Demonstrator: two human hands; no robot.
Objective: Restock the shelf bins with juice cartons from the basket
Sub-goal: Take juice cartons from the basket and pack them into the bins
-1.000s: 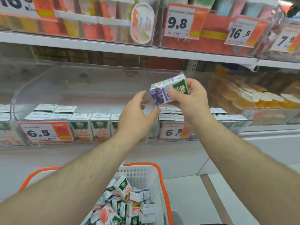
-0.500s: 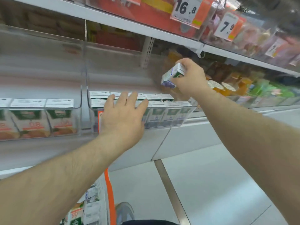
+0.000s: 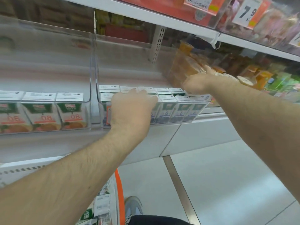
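Nearest the camera, the basket point(image 3: 119, 192) shows only its orange rim at the bottom edge, with spare juice cartons point(image 3: 90, 213) lying loose inside. A shoe point(image 3: 133, 206) stands on the pale floor point(image 3: 227, 184) just beside it.

Further out, the left hand point(image 3: 132, 109) rests over the front of the clear purple-carton bin point(image 3: 183, 121). Its fingers lie fairly straight across the carton tops and grip nothing. The cartons in that bin point(image 3: 167, 108) stand upright in tight rows against the front wall.

Beyond, the right hand point(image 3: 197, 82) reaches to the bin's far right corner. Its fingers are turned away from the camera and blurred. Whether they pinch a carton cannot be told, and no carton shows in that hand.

To the left, a separate orange-carton bin point(image 3: 48, 101) holds its own upright row. Farthest off, a shelf point(image 3: 162, 18) above carries a price tag point(image 3: 246, 13).

Judgement: the step in hand is seating a carton at the right end of the purple row. To do it well, the carton should go in upright, label forward, flush with its neighbours. The left hand should steady the front row so nothing tips. Risk: a tilted carton may jam against the bin's side wall.
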